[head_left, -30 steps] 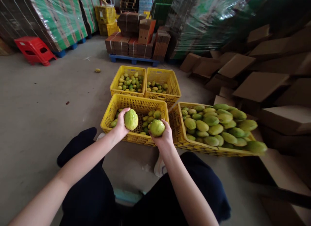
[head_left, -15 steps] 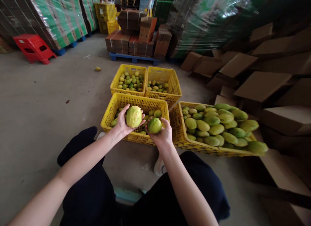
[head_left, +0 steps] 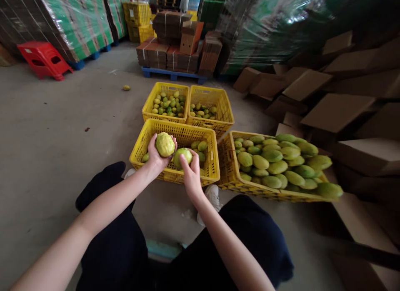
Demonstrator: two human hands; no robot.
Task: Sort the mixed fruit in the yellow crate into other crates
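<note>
My left hand (head_left: 158,157) cups a yellow, lumpy-skinned, citron-like fruit (head_left: 165,144) from below, over the near yellow crate (head_left: 179,127). Close on its right, my right hand (head_left: 191,168) grips a smoother green fruit (head_left: 182,157), thumb across its top. Both fruits are held at about the same height, side by side; whether they touch I cannot tell. Inside that crate lie several more yellow-green fruits (head_left: 200,147), partly hidden by my hands.
At right stands a yellow crate (head_left: 229,164) heaped with long yellow-green fruits (head_left: 278,157). Behind are two crates (head_left: 165,86) with smaller fruits. Cardboard boxes (head_left: 337,109) crowd the right side. A red stool (head_left: 45,59) and one loose fruit (head_left: 126,87) are on the floor.
Both hands have shifted left with their fruits. My right hand has turned, bringing its thumb over the green fruit, and the yellow fruit has moved slightly up.
</note>
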